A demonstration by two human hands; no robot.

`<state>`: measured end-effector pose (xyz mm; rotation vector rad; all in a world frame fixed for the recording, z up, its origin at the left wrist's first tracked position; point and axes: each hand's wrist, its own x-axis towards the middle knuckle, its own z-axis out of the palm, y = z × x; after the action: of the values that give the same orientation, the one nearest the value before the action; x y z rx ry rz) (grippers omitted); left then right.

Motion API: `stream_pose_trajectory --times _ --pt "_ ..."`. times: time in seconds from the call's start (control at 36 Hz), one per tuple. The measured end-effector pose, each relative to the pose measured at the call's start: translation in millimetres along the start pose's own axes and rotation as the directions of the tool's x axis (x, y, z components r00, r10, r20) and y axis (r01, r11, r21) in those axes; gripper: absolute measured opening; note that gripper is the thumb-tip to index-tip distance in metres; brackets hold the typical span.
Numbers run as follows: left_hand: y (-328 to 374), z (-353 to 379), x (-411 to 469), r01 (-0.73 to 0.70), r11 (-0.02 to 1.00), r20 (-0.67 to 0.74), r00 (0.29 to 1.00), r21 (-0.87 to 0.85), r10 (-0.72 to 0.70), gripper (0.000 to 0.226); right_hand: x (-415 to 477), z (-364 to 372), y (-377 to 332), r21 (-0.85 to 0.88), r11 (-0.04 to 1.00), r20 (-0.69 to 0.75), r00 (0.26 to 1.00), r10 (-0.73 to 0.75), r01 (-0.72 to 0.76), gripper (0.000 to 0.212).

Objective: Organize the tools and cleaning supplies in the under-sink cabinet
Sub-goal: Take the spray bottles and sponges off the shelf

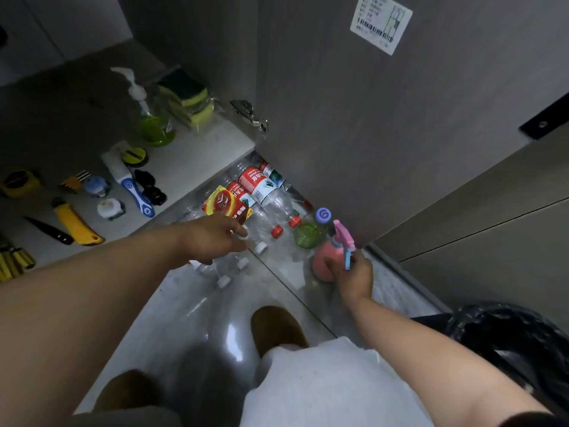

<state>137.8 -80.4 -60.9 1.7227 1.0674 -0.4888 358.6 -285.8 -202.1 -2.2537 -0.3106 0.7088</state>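
Note:
My right hand (351, 278) grips a pink spray bottle (323, 257) with a pink and blue trigger head, standing on the floor by the open cabinet door (385, 134). My left hand (212, 238) reaches over a pile of clear plastic bottles (268, 208) on the floor, its fingers curled at a white-capped bottle; whether it holds one is hidden. On the cabinet floor (191, 161) lie a yellow utility knife (77, 224), a blue-handled brush (129, 183), a green pump bottle (154, 124) and a pack of sponges (187, 100).
A green bottle with a blue cap (311, 231) stands next to the spray bottle. A red and yellow packet (226, 204) lies on the bottle pile. A black bin bag (517, 343) sits at the right. My knee and foot (277, 328) are below.

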Motion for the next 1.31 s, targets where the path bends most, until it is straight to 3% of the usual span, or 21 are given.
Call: stream_pose_trajectory --times 0.11,0.28,0.33,0.39,0.44,0.5,0.58,0.64,0.67,0.72,0.81,0.86,1.06,1.31 --pt "-6.8 -0.8 6.0 0.036 0.998 -0.019 0.999 -0.043 -0.037 0.020 -0.5 4.4 4.2 -0.028 0.998 -0.010 0.998 0.057 -0.057 0.059" --pt "-6.4 -0.6 9.2 0.044 0.996 -0.008 0.999 -0.077 -0.044 0.017 -4.8 0.6 7.0 -0.033 0.990 -0.005 0.991 0.134 -0.134 0.052" --pt "-2.9 0.2 7.7 0.032 0.997 -0.004 0.999 -0.063 -0.033 0.018 -9.5 -3.1 2.4 -0.124 0.967 0.022 0.974 0.225 -0.221 0.055" --pt "1.1 0.8 6.5 0.026 0.999 0.002 1.000 -0.048 -0.026 0.024 -20.7 -7.8 -8.4 -0.306 0.892 0.150 0.909 0.390 -0.332 0.046" --pt "5.5 0.7 4.8 0.022 0.998 0.007 1.000 -0.054 -0.021 0.032 -35.7 -11.0 -21.2 -0.344 0.846 0.401 0.751 0.524 -0.407 0.034" --pt "8.9 0.2 4.2 0.007 0.998 0.004 1.000 -0.062 -0.006 0.036 -48.3 -12.1 -37.8 -0.354 0.891 0.627 0.635 0.451 -0.284 0.028" --pt "12.5 -0.4 3.9 -0.016 0.997 -0.004 1.000 -0.074 0.016 0.035 -55.7 -6.9 -72.7 -0.185 0.959 0.728 0.685 -0.014 0.216 0.014" --pt "12.8 -0.7 5.2 -0.027 0.998 -0.024 0.999 -0.065 0.025 0.033 -52.3 -5.6 -101.1 -0.122 0.839 0.580 0.724 -0.373 0.530 0.012" --pt "12.1 -1.1 5.6 -0.027 0.997 -0.038 0.999 -0.066 0.025 0.031 -46.6 -6.2 -114.7 -0.205 0.742 0.477 0.727 -0.493 0.638 0.015" --pt "10.4 -2.1 4.3 -0.018 0.996 -0.040 0.999 -0.085 0.014 0.028 -28.5 -10.6 -138.1 -0.487 0.528 0.369 0.712 -0.598 0.696 0.027" --pt "8.3 -5.6 0.4 -0.027 0.995 -0.036 0.999 -0.098 0.023 0.027 -6.9 -18.2 -161.1 -0.747 0.281 0.447 0.768 -0.459 0.603 0.039" --pt "7.2 -7.9 -2.6 -0.030 0.994 -0.031 0.999 -0.105 0.027 0.029 -2.6 -18.3 -164.5 -0.789 0.214 0.489 0.800 -0.347 0.576 0.039" --pt "2.0 -13.6 -12.8 -0.041 0.993 -0.040 0.999 -0.114 0.037 0.031 -2.3 -15.8 -155.0 -0.777 0.286 0.458 0.815 -0.356 0.561 0.036" --pt "4.7 -16.2 -11.5 -0.055 0.992 -0.066 0.997 -0.112 0.048 0.029 3.8 -16.2 -153.5 -0.762 0.304 0.462 0.809 -0.364 0.572 0.032"
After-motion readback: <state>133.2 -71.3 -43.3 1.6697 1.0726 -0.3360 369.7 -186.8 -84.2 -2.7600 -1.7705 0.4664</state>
